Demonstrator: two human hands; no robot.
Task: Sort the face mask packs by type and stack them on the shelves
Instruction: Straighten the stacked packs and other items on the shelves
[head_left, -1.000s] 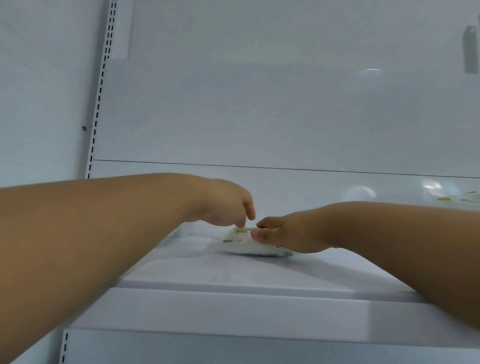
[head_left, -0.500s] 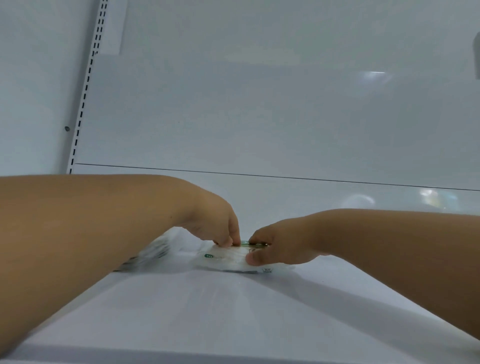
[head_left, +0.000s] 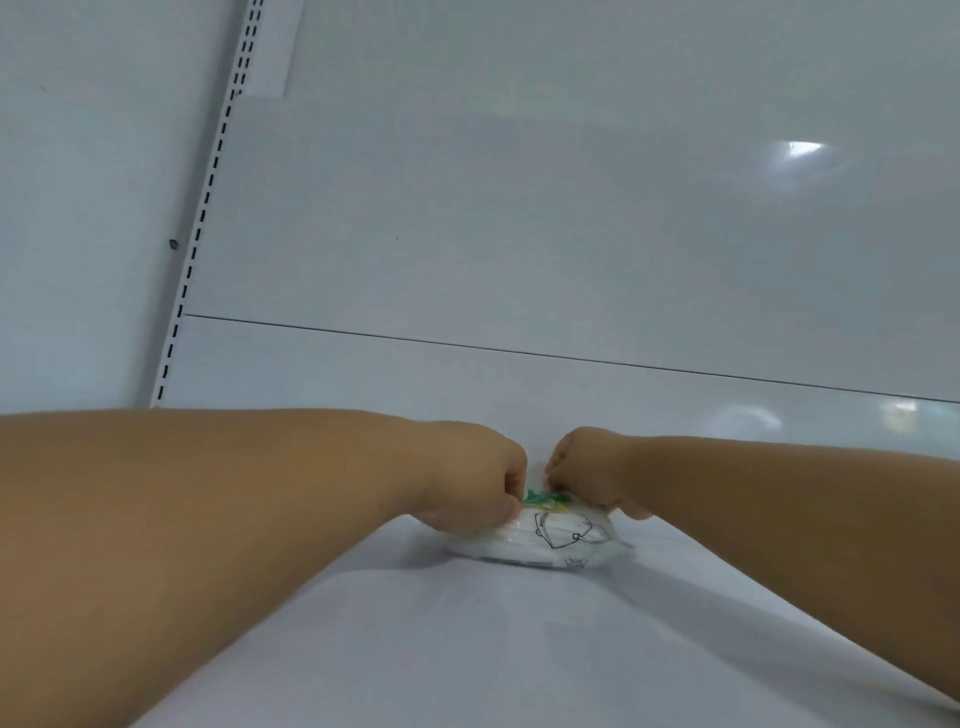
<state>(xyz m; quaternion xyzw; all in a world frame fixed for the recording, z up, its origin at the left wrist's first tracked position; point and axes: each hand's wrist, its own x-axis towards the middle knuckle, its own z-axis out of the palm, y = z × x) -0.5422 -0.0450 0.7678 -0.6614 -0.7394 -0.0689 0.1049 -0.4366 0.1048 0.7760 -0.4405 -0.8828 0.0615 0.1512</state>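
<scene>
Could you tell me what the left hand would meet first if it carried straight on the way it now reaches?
Probably the right hand, just across the clear plastic pack of white face masks that the left hand grips; depth is uncertain.

Clear, glossy plastic-film pack of white masks (head_left: 540, 540) with a green printed label, crinkled under the fingers of the left hand (head_left: 475, 480) and right hand (head_left: 592, 470). Below the hands, a smooth white shelf board (head_left: 441, 649), matt. Behind them, a glossy white back panel (head_left: 519, 234) mirroring lamps; left, a perforated white upright (head_left: 208, 197).
</scene>
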